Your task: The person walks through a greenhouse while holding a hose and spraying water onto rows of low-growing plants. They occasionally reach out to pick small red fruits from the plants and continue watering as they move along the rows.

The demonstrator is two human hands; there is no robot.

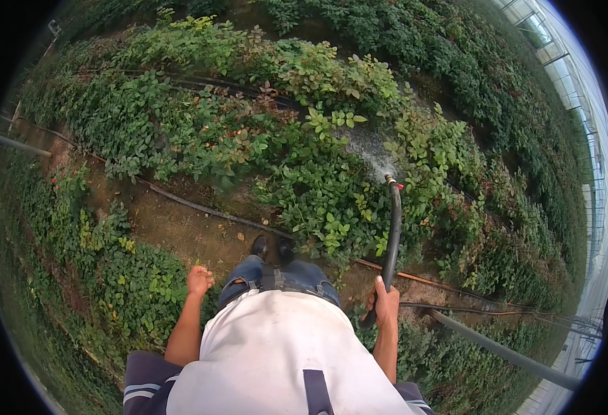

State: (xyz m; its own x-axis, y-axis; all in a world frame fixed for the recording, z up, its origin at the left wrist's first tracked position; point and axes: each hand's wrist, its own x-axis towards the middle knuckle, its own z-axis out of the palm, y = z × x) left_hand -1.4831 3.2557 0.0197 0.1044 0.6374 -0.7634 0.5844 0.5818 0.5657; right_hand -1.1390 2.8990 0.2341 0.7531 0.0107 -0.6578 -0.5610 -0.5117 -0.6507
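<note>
My right hand (386,303) is wrapped around a thick black hose (394,228), which rises from the fist away from my body. At its far end sits a brass-coloured fitting (390,179) with a small red part, perhaps a valve lever. A spray of water (368,150) fans out from it onto leafy bushes (314,181), which look like roses. My left hand (200,280) hangs beside my hip with its fingers curled, over the low plants on the left. A tiny yellow-green bit shows by its fingertips; whether it is held or lies behind cannot be told.
My boots (260,246) stand on a bare soil path (169,223) between plant rows. A dark pipe (205,208) and an orange-brown pipe (423,280) run along the bed's edge. Grey poles (506,347) reach in from the sides. Greenhouse sheeting (568,67) curves along the right.
</note>
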